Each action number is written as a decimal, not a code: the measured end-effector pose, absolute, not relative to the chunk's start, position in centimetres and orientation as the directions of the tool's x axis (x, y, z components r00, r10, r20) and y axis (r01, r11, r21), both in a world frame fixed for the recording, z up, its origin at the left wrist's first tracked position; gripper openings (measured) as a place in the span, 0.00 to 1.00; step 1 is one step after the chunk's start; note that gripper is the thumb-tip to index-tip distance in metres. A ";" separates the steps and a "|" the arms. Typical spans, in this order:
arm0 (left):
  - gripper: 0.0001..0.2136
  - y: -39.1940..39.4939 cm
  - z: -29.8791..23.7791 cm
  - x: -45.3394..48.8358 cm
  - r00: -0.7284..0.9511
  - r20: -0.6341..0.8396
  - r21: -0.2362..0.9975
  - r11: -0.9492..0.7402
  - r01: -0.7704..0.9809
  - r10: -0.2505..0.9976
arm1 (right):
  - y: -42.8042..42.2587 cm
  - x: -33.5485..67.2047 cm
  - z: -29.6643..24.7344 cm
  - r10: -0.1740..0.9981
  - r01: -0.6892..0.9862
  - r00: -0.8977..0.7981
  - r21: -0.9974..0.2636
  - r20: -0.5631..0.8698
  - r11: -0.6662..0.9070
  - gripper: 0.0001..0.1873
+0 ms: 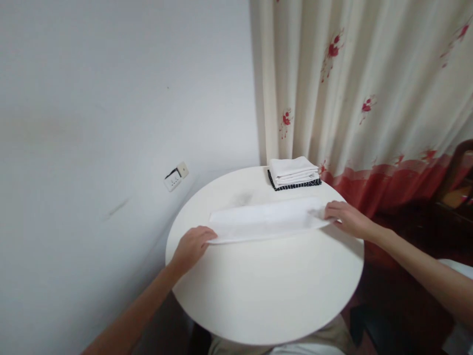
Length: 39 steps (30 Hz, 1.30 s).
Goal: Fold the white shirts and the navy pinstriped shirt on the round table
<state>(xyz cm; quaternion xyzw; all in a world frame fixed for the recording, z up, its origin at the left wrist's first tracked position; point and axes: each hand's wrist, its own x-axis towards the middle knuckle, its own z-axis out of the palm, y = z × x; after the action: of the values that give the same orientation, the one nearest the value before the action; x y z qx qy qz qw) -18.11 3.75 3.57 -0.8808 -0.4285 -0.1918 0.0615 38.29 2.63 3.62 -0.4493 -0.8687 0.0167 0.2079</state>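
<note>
A white cloth (264, 220), folded into a long strip, stretches across the round white table. At its left end, the fingers of my left hand (194, 245) are closed on the near corner. My right hand (345, 217) pinches the opposite end, which looks slightly raised and blurred. Beyond the strip, near the table's far edge, lies a stack of folded white cloths (293, 170). Under that stack is a black-and-white patterned cloth (295, 186).
The round white table (266, 291) stands against a pale wall (129, 88) with a socket (172, 181) on it. A floral curtain (354, 88) with a red lower band hangs behind. A wooden chair (453, 172) is partly visible at the right.
</note>
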 end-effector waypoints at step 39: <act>0.28 9.2 -1.2 2.9 0.449 0.163 0.076 -0.465 0.882 0.879 | 7.7 34.6 -1.9 0.975 0.960 0.134 -0.268 0.176 -0.084 0.24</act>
<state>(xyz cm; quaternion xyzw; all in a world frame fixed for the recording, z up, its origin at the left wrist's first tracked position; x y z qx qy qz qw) 2.93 9.23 -1.19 -0.8510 -0.5173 -0.0900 0.0100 34.64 7.73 -1.85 -0.7357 -0.6575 0.0243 0.1607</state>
